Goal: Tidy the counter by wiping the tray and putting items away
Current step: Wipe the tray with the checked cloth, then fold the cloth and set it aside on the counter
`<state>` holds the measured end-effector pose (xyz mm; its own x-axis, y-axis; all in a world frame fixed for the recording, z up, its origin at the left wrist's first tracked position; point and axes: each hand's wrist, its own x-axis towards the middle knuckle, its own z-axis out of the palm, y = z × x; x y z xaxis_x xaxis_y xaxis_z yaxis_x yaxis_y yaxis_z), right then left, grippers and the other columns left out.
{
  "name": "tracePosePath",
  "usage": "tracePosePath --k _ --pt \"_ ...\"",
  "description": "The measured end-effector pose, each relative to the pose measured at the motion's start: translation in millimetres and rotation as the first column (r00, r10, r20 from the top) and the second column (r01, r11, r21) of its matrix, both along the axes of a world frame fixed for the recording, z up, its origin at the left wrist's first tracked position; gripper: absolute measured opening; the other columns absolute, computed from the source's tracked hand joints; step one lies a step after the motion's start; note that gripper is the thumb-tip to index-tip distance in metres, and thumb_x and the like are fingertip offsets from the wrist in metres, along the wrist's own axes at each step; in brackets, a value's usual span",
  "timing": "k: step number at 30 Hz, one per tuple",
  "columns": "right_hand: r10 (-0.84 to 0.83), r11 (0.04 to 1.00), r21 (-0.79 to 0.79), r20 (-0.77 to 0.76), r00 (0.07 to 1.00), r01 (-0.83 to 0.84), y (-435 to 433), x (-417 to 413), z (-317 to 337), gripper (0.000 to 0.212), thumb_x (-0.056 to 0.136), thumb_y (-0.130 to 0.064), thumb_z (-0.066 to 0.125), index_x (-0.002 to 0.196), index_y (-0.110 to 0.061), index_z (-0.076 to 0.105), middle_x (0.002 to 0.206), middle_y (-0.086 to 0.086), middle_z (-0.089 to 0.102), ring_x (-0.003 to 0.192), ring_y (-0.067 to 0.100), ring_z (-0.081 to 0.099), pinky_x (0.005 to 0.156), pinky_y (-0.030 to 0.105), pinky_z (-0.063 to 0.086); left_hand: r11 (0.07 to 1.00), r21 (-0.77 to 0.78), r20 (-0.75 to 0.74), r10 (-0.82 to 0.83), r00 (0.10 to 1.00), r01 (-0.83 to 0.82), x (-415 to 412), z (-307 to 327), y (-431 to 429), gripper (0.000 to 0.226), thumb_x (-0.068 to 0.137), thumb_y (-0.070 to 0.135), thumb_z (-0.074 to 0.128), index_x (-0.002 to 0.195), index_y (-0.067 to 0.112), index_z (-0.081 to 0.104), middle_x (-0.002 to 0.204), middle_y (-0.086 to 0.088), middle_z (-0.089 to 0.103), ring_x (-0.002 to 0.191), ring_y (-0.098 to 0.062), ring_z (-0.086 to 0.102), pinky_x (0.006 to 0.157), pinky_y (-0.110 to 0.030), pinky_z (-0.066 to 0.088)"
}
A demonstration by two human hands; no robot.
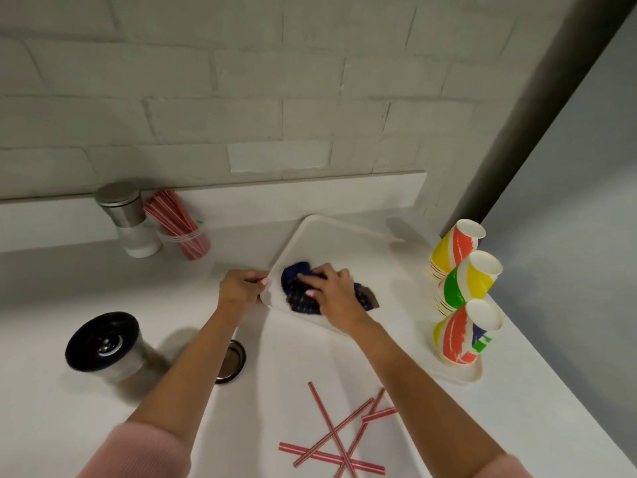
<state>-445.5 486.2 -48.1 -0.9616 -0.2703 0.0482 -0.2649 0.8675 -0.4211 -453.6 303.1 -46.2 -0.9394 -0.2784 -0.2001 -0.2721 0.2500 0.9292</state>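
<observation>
Two walls are seen behind the white surface (86, 401): a pale painted-brick wall at the back and a plain grey one at the right, with a dark vertical strip between them. A round metal-rimmed hole (231, 361) is set into the surface under the left forearm. The white tray (331, 236) is tilted, its near left corner raised and gripped by the left hand (241, 288), fingers closed over the rim. The right hand (332, 288) is pressed flat, fingers spread, on a dark blue checked cloth (298, 298) bunched on the tray's near left part. Pink sleeves are pushed up both forearms. Several red-striped straws (332, 439) are scattered loose on the surface nearest the camera. More straws are held upright in a clear cup (188, 241) at the back left, just beside a metal-lidded jar (129, 219). A steel canister with a black lid (103, 343) is placed at the left. Three stacks of colourful paper cups (462, 284) are stood upside down on a small white tray (465, 376) at the right.
</observation>
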Motion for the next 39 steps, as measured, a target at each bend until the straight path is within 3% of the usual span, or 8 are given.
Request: tracePosePath --k 6,12,16,19,24,32,36,39 --pt "0.159 0.97 -0.232 0.375 0.913 -0.074 21 30 39 0.032 0.1 -0.02 0.044 0.126 -0.019 0.061 0.117 0.01 0.063 0.111 0.028 0.057 0.1 0.038 0.045 0.995 -0.102 0.003 -0.006 1.0 0.006 11 4 1 0.026 0.088 0.006 0.06 0.112 0.0 0.068 0.116 -0.02 0.068 0.11 -0.036 0.062 0.098 -0.039 0.05" --pt "0.154 0.936 -0.351 0.343 0.927 -0.026 9 48 76 0.032 0.1 -0.021 0.043 0.129 -0.02 0.056 0.129 0.007 0.059 0.118 0.024 0.054 0.1 0.037 0.045 0.95 -0.304 -0.102 -0.104 0.989 0.069 39 32 1 0.038 0.096 0.028 0.046 0.108 -0.001 0.068 0.11 -0.02 0.069 0.106 -0.034 0.062 0.086 -0.028 0.042" --pt "0.14 0.871 -0.491 0.281 0.95 0.017 5 52 106 0.032 0.098 -0.022 0.047 0.13 -0.023 0.049 0.131 0.005 0.054 0.119 0.022 0.054 0.098 0.035 0.047 0.975 0.065 -0.046 -0.21 0.977 0.213 71 68 6 0.059 0.092 0.06 0.022 0.085 0.024 0.069 0.09 -0.001 0.072 0.091 -0.022 0.065 0.088 -0.036 0.048" --pt "0.103 0.853 -0.516 0.314 0.944 0.079 0 53 123 0.047 0.096 -0.024 0.051 0.141 -0.019 0.035 0.138 0.008 0.048 0.121 0.021 0.051 0.094 0.028 0.041 0.857 0.309 -0.03 -0.425 0.905 0.413 92 86 8 0.061 0.083 0.073 0.017 0.102 0.039 0.064 0.102 0.013 0.071 0.102 -0.012 0.067 0.088 -0.026 0.048" --pt "0.137 0.84 -0.524 0.458 0.878 0.142 -5 64 138 0.041 0.094 -0.018 0.053 0.131 -0.003 0.047 0.128 0.016 0.059 0.117 0.028 0.057 0.101 0.041 0.047 0.82 0.379 -0.101 -0.424 0.9 0.429 117 100 -3 0.034 0.082 0.04 0.065 0.101 0.011 0.062 0.109 -0.003 0.072 0.109 -0.02 0.064 0.089 -0.03 0.052" --pt "0.253 0.841 -0.511 0.663 0.705 0.179 -25 112 139 0.048 0.085 -0.019 0.069 0.124 0.005 0.055 0.125 0.018 0.064 0.112 0.027 0.062 0.099 0.041 0.051 0.885 0.293 0.0 -0.379 0.925 0.363 169 111 -40 0.014 0.09 0.03 0.057 0.083 0.019 0.054 0.1 -0.006 0.07 0.104 -0.024 0.065 0.096 -0.046 0.05" --pt "0.301 0.857 -0.497 0.693 0.655 0.133 -45 141 141 0.046 0.09 -0.018 0.063 0.127 0.007 0.052 0.127 0.022 0.062 0.106 0.027 0.064 0.095 0.035 0.053 0.883 0.274 -0.002 -0.395 0.918 0.381 208 119 -72 0.017 0.091 0.031 0.056 0.085 0.016 0.051 0.091 -0.006 0.068 0.08 -0.015 0.072 0.066 -0.031 0.059" --pt "0.314 0.876 -0.475 0.696 0.646 0.085 -66 166 147 0.041 0.094 -0.016 0.056 0.127 0.007 0.051 0.122 0.02 0.062 0.101 0.024 0.063 0.083 0.025 0.056 0.89 0.279 -0.015 -0.372 0.928 0.361 241 118 -102 0.01 0.09 0.029 0.056 0.088 0.019 0.056 0.094 -0.006 0.07 0.089 -0.015 0.069 0.075 -0.028 0.054"
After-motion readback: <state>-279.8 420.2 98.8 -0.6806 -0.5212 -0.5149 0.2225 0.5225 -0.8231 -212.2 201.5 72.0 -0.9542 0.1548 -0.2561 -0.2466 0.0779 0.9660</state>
